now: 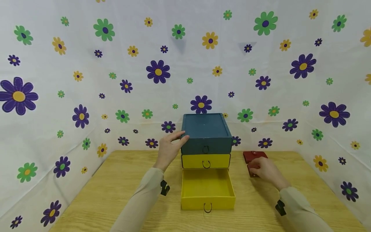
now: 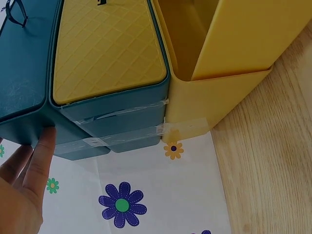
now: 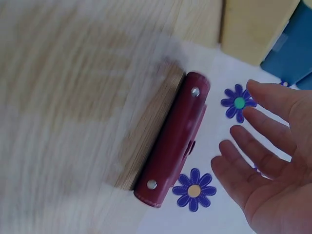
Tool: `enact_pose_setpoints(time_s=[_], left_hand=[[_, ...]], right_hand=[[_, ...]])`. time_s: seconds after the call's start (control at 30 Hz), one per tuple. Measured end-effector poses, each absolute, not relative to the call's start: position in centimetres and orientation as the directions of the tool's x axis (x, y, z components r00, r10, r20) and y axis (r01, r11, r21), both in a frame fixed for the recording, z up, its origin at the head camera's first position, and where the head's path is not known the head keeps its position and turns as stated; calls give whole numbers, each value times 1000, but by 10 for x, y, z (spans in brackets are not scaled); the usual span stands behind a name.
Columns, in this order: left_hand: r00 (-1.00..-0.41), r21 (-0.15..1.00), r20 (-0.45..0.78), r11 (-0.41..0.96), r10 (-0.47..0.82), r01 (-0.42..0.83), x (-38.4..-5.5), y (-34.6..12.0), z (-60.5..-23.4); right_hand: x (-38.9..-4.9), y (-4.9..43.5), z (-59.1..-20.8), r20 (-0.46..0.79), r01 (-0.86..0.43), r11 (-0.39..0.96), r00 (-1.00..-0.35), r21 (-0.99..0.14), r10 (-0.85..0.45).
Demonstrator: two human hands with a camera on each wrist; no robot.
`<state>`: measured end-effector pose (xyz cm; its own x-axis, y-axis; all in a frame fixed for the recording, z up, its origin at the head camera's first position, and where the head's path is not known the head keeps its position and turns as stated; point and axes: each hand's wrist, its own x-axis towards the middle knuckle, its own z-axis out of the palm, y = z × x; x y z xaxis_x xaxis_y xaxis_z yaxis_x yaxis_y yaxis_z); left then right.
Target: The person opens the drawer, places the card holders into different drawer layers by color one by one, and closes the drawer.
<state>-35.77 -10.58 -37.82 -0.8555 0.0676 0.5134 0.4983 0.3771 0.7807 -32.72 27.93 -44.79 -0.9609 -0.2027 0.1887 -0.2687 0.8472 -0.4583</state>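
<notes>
A stack of small drawers stands at the middle of the table, with a teal top unit [image 1: 206, 127]. Below it, a yellow drawer [image 1: 191, 161] with a dark ring pull is closed. The bottom yellow drawer [image 1: 208, 203] is pulled out towards me. My left hand [image 1: 168, 149] rests straight fingers against the teal unit's left side [image 2: 66, 124]. On the right, my right hand [image 1: 268, 170] is beside a red leather case [image 1: 252, 155] with a snap strap. In the right wrist view, its fingers [image 3: 261, 124] are loosely bent and apart from the case's studded edge [image 3: 170, 141].
The wooden table [image 1: 124, 180] extends to both sides of the drawers. A white cloth with printed flowers [image 1: 130, 71] hangs behind and along both sides. Clear tape [image 2: 136, 136] joins the stacked units along their side.
</notes>
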Motion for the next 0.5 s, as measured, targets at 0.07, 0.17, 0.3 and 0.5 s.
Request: enact_pose_setpoints(time_s=[0.07, 0.17, 0.3, 0.5], left_hand=[[-856, 781, 513, 376, 71, 499, -357, -106, -379], [-854, 778, 515, 377, 77, 503, -357, -106, -380], [-852, 776, 517, 377, 78, 505, -357, -107, -380], [-854, 779, 514, 375, 76, 502, -356, -106, -378]], right_hand=[[-330, 283, -448, 171, -247, 864, -967, -439, -189], [-334, 288, -448, 131, -216, 877, -976, -428, -176], [-337, 292, -450, 85, -215, 881, -976, -421, -198], [-340, 299, -456, 51, -210, 885, -977, -415, -208]])
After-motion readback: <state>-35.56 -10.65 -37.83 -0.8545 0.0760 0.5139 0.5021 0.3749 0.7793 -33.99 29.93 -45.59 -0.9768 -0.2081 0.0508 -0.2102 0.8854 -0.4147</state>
